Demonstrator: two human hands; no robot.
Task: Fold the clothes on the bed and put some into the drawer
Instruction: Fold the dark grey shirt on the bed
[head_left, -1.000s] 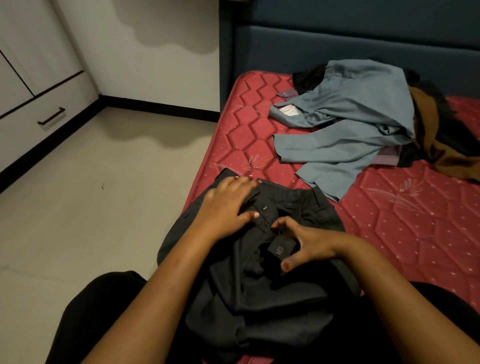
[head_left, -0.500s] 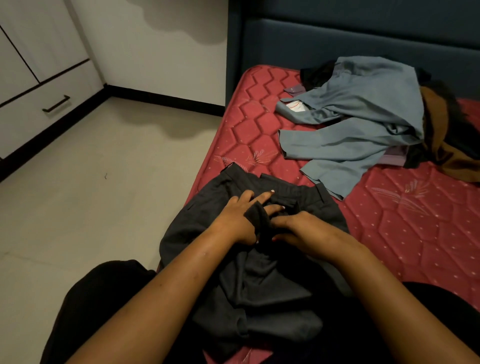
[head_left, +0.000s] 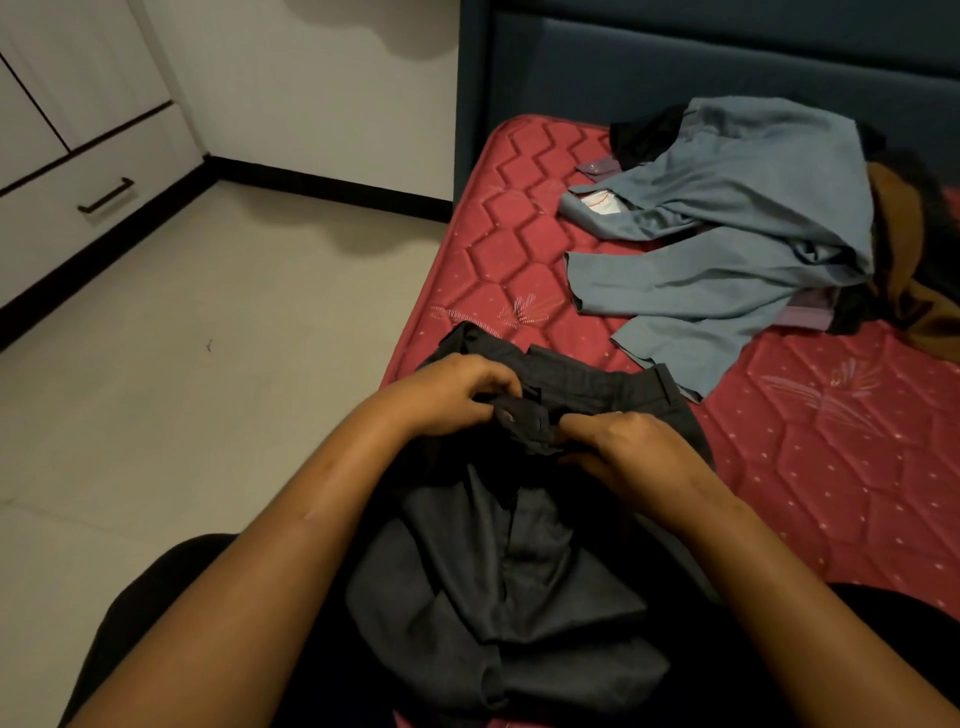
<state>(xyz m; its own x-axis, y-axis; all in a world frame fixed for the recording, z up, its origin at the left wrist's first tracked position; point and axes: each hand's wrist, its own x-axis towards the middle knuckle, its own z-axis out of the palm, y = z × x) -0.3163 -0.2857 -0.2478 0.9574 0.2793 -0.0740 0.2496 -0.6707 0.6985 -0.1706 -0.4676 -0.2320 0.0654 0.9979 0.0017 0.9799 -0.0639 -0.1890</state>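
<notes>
Now, at the near edge of the red quilted mattress: dark grey woven trousers, waist end away from the body, legs bunched toward the lap. Left hand curled over the waistband's left side, fingers pinching the tab with the small button. Right hand meeting it from the other side, fingers clenched on the facing flap of the same waistband. Held so, most likely, to draw the two front flaps together and fasten or square up the fly before folding. Judged an early step, with no neat fold in the cloth yet. Kept close to the body, probably for easy reach and for a flat patch of mattress under the waist.

Farther up the bed, well apart from the trousers: a loose heap of unfolded clothes, topped by a crumpled grey-blue cotton garment, with a brown fabric piece on its right, a black one behind and a strip of pale purple cloth beneath. Left there, seemingly, as the waiting pile. Behind the heap, a dark blue padded headboard.

To the left, pale tiled floor, white wall with black skirting, and a white cabinet with its drawer closed, dark bar handle on the front. Well apart from the bed, so a walk needed for the putting away.
</notes>
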